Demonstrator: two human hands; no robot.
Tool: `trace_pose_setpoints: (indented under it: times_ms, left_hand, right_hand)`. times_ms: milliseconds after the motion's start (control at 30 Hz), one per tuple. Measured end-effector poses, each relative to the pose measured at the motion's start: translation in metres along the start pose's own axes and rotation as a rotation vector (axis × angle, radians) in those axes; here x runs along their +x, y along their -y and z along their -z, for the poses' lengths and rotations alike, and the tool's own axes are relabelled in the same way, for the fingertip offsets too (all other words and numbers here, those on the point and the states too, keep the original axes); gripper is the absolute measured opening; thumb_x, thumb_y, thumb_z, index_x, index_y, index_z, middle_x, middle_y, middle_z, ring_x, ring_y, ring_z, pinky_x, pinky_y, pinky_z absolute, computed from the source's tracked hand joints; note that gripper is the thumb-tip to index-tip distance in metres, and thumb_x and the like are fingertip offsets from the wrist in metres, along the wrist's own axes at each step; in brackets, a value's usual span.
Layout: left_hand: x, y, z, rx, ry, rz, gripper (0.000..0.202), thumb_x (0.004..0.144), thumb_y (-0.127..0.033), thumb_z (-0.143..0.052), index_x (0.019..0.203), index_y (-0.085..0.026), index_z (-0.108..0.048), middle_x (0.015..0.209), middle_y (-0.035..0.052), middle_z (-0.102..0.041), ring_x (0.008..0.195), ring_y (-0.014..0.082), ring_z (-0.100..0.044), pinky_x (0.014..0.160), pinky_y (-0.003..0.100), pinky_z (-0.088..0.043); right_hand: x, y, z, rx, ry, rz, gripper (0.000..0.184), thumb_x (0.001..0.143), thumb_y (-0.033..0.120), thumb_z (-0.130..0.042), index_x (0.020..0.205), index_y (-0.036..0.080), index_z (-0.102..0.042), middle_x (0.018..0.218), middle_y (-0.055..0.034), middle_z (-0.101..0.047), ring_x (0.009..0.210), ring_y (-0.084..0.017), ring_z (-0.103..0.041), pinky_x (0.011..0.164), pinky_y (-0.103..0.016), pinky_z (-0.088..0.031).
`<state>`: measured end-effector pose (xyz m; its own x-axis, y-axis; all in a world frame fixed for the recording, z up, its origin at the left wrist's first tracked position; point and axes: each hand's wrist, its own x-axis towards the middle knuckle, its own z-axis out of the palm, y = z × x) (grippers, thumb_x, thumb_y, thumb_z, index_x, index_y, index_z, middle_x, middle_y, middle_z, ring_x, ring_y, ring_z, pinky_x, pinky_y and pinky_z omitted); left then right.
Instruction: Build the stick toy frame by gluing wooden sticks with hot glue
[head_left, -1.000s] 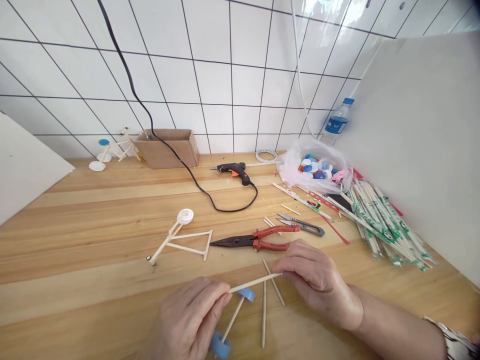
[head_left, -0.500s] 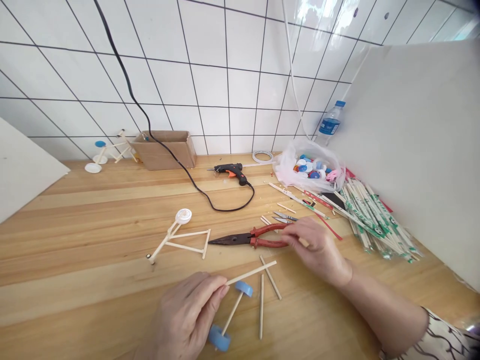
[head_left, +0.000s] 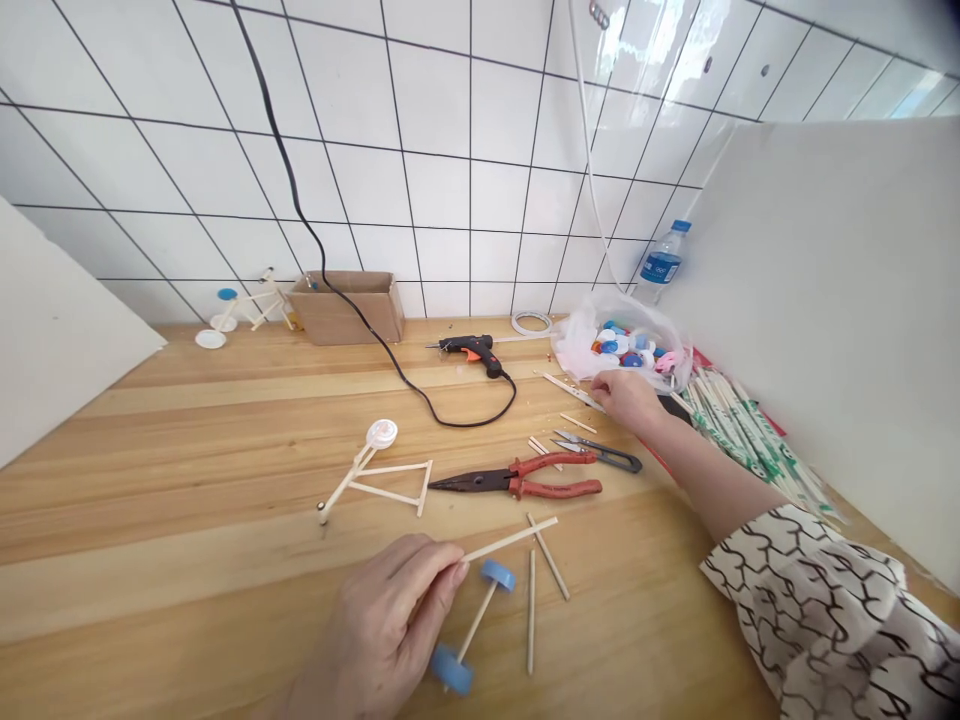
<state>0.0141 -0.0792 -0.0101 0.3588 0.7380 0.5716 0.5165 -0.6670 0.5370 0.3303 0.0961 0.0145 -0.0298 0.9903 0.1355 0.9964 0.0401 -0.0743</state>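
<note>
Thin pale wooden stick point(head_left: 510, 540) pinched at one end between the thumb and fingertips of the left hand point(head_left: 382, 630), out over the near part of the pine worktop point(head_left: 187, 560), its free end pointing right. Just right of that hand, a slim wooden axle with a blue bottle-cap wheel at each end point(head_left: 476, 625) lies on the wood, beside two loose wooden sticks point(head_left: 547, 555).

The right hand point(head_left: 626, 398) has moved away from the pliers and out to the far right. Its fingers are curled loosely together close to a long flat wooden strip point(head_left: 574, 392), though from this angle I cannot tell whether they hold anything. That leaves the red-handled long-nose pliers point(head_left: 517, 478) at mid-table with no hand on them, and steel snips with a dark handle point(head_left: 600, 452) just to their right.

Left of the pliers lies a glued stick frame with a white bottle cap point(head_left: 382, 433). Farther off are a black hot glue gun point(head_left: 469, 350), a clear plastic bag of bottle caps point(head_left: 622, 345) and a bundle of green-printed wrapped chopsticks point(head_left: 750, 440).
</note>
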Motion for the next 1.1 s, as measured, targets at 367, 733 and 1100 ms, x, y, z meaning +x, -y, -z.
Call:
trace_pose_setpoints:
  times_ms: [367,733,1100]
  left_hand:
    - [-0.003,0.0,-0.001,-0.022,0.03,0.012,0.012,0.087,-0.012,-0.05,0.095,-0.02,-0.055,0.071,-0.001,-0.058,0.061,0.0091,-0.056,0.056,0.019,-0.044]
    - [-0.003,0.003,-0.001,-0.01,0.036,0.009,0.013,0.087,-0.011,-0.05,0.096,-0.02,-0.055,0.072,-0.0003,-0.059,0.061,0.0099,-0.055,0.055,0.02,-0.045]
    - [-0.001,0.001,-0.002,-0.007,0.031,0.014,0.012,0.087,-0.012,-0.05,0.095,-0.02,-0.055,0.071,-0.0007,-0.059,0.061,0.0095,-0.057,0.056,0.019,-0.046]
  right_hand:
    - [-0.002,0.012,0.003,0.011,0.095,-0.05,0.021,0.079,0.019,-0.054,0.092,0.019,-0.071,0.088,-0.0056,-0.072,0.08,-0.019,-0.063,0.062,-0.024,-0.038]
    - [0.004,0.018,-0.005,0.031,0.093,-0.089,0.015,0.08,0.022,-0.053,0.083,0.019,-0.067,0.084,-0.0069,-0.071,0.077,-0.02,-0.062,0.058,-0.025,-0.036]
    - [0.002,0.0,0.003,0.137,0.075,-0.089,0.014,0.077,0.012,-0.051,0.084,0.014,-0.064,0.08,-0.0056,-0.067,0.071,-0.015,-0.057,0.06,-0.022,-0.038]
